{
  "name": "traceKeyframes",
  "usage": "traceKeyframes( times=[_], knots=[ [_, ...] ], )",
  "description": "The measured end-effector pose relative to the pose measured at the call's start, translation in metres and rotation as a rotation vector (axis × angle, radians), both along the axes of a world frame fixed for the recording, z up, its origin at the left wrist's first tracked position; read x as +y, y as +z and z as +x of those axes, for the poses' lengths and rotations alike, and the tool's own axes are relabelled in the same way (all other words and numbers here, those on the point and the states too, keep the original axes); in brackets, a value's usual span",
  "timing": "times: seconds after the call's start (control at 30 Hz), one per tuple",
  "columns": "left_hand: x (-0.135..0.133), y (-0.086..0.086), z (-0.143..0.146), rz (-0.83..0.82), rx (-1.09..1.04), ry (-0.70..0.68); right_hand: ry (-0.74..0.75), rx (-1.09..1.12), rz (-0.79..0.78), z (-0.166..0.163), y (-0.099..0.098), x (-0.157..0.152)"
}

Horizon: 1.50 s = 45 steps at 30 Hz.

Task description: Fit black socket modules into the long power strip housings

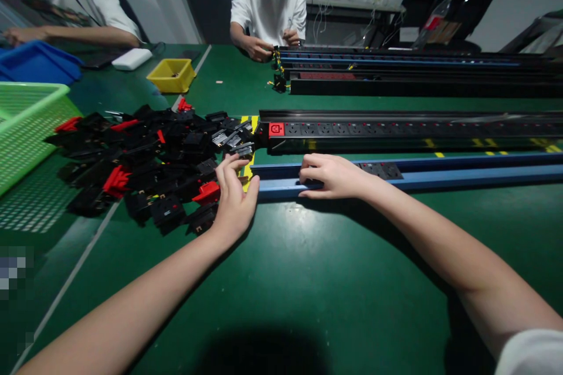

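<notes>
My left hand (234,199) lies at the right edge of a heap of black and red socket modules (145,164), its fingers stretched out and touching the pieces, a red one (206,191) just left of it. My right hand (332,176) rests on the left end of a long blue rail (461,173), fingers curled over the channel and pressing on it; what is under the fingers is hidden. A few black modules (382,170) sit in the rail just right of that hand.
A long black power strip with a red end module (276,129) lies behind the blue rail. More black strips (417,73) lie farther back, where a person in white works. A green basket (26,123), a blue bin (37,61) and a yellow tray (171,74) stand left.
</notes>
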<state>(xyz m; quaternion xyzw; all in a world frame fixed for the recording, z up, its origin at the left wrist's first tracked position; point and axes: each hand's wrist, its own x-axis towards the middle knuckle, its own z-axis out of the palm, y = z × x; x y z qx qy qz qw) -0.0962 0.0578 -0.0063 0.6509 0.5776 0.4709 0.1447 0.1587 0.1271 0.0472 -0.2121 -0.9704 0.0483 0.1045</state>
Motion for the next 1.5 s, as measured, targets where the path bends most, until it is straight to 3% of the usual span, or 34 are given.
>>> traceKeyframes(
  times=[0.43,0.7,0.93,1.07,1.27,1.5],
  knots=[
    [0.01,-0.001,-0.009,0.033,-0.12,0.073,0.0,0.0,0.009,0.0,-0.001,0.0],
    [0.016,-0.008,-0.022,0.012,0.079,0.159,-0.003,-0.006,0.01,0.0,0.0,-0.001],
    [0.017,-0.01,-0.025,-0.044,0.324,0.126,0.002,-0.015,0.01,-0.001,0.001,-0.001],
    [0.018,-0.012,-0.026,-0.095,0.35,0.111,0.006,-0.003,0.015,-0.001,0.0,-0.001],
    [0.018,-0.011,-0.029,-0.112,0.275,0.167,0.015,0.006,0.017,0.0,-0.001,0.0],
    [0.022,-0.014,-0.032,-0.033,-0.07,0.15,0.015,0.015,0.01,0.0,-0.001,0.0]
  ],
)
